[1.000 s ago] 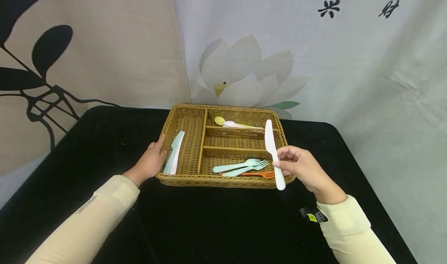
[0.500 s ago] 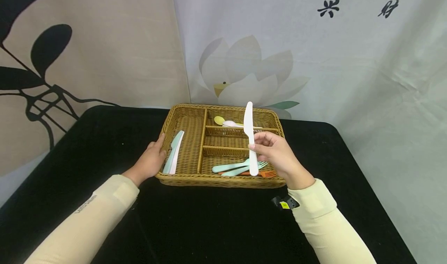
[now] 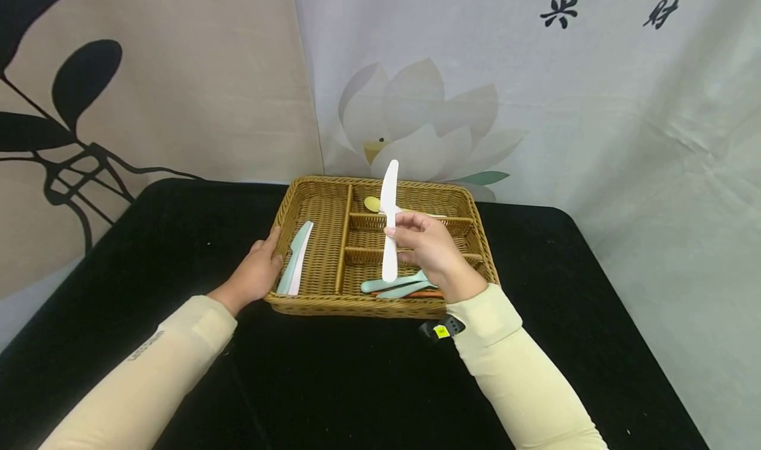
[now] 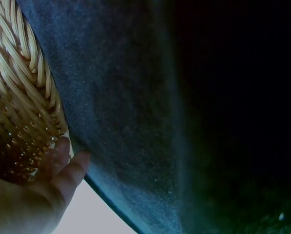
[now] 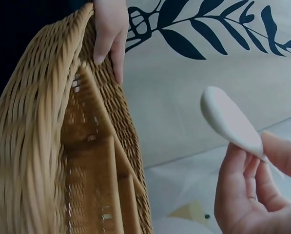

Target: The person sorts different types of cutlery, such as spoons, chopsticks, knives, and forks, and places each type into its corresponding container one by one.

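My right hand (image 3: pixel 431 248) pinches a white knife (image 3: pixel 389 258) by its handle, blade up, above the wicker cutlery basket (image 3: pixel 380 306). In the right wrist view the knife's rounded handle end (image 5: pixel 228 117) sticks out past the thumb and fingers. My left hand (image 3: pixel 255 271) holds the basket's left rim. A light teal knife (image 3: pixel 292 265) and a pale knife (image 3: pixel 300 265) lie side by side in the left compartment. Two teal utensils (image 3: pixel 389 283) and an orange one (image 3: pixel 425 294) are in the front right compartment, their far ends hidden behind the right hand.
A yellow spoon (image 3: pixel 372 203) and a pale utensil, partly hidden by the knife, lie in the back right compartment. Dividers (image 3: pixel 343 245) split the basket. It stands on a black-covered table (image 3: pixel 333 384), before a printed curtain (image 3: pixel 238 93).
My right hand has carried the white knife leftward and slightly up, from the basket's right end to above its middle. The left hand and the basket have stayed put.
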{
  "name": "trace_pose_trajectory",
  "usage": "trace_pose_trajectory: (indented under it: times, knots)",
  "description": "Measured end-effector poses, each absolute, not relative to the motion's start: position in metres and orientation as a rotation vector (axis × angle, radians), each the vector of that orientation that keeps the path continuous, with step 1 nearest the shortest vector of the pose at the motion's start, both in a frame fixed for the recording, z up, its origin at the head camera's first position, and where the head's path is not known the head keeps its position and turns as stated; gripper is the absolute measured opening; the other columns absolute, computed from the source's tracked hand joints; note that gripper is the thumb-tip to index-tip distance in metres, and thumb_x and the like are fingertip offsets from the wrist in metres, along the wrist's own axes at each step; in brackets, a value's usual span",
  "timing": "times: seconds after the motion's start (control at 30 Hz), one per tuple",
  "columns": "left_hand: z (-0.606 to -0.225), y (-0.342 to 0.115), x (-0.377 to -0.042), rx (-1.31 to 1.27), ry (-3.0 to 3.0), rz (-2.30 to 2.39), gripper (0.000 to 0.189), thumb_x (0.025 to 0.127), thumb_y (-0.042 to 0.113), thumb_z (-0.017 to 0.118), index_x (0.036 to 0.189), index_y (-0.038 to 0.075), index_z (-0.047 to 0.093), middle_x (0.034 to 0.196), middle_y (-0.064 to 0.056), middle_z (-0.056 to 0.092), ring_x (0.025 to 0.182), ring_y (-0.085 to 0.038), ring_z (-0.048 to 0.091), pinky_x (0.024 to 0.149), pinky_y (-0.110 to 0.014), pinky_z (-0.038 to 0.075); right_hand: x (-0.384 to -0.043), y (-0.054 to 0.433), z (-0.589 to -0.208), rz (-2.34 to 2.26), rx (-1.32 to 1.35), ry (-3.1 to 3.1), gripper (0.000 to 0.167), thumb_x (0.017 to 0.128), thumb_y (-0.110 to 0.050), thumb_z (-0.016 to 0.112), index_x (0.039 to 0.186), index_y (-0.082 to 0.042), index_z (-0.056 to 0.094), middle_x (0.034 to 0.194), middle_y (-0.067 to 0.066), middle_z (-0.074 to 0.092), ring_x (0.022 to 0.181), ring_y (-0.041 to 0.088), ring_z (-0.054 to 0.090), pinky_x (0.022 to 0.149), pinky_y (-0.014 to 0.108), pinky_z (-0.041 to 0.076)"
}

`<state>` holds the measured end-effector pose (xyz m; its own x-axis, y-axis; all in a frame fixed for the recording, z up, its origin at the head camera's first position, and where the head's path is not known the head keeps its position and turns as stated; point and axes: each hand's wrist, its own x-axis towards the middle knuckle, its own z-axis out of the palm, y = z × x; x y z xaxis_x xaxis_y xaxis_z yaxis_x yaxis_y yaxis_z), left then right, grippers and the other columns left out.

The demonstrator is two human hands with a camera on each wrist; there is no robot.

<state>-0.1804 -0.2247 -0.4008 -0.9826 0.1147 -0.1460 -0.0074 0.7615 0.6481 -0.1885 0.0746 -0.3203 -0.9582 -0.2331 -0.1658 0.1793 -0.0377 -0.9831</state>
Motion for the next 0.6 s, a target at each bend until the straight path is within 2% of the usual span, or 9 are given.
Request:
trace_pose_trajectory:
  times: [0.1, 0.33, 0.6]
  knots:
    - [-0.401, -0.225, -0.181, 0.082, 2.779, 1.021, 0.061, 0.104, 0.015, 0.029, 0.154, 0.004, -0.004, 0.137, -0.033, 0.027, 0.117, -0.042, 0.039, 0.099, -0.059, 0.037, -0.192, 0.064, -0.321, -2.092, -0.032, 1.911, 0.015, 0.092, -0.001, 0.060, 0.107, -0.001, 0.057, 0.091, 0.002, 0.055, 0.074, 0.012, 0.054, 0.065, 0.027, 0.050]
    - [-0.401, -0.225, -0.181, 0.077, 2.777, 1.017, 0.061, 0.104, 0.016, 0.029, 0.154, 0.005, -0.005, 0.138, -0.032, 0.026, 0.119, -0.042, 0.039, 0.101, -0.059, 0.035, -0.199, 0.038, -0.326, -2.093, -0.004, 1.849, 0.024, 0.093, -0.003, 0.060, 0.117, 0.002, 0.058, 0.095, 0.004, 0.057, 0.076, 0.014, 0.059, 0.070, 0.030, 0.052]
    - [-0.401, -0.225, -0.181, 0.076, 2.772, 1.014, 0.061, 0.104, 0.016, 0.029, 0.154, 0.006, -0.005, 0.138, -0.032, 0.027, 0.119, -0.041, 0.039, 0.100, -0.058, 0.036, -0.203, 0.011, -0.330, -2.104, 0.033, 1.777, 0.030, 0.094, -0.004, 0.060, 0.122, 0.003, 0.056, 0.092, 0.003, 0.058, 0.076, 0.013, 0.058, 0.068, 0.028, 0.051]
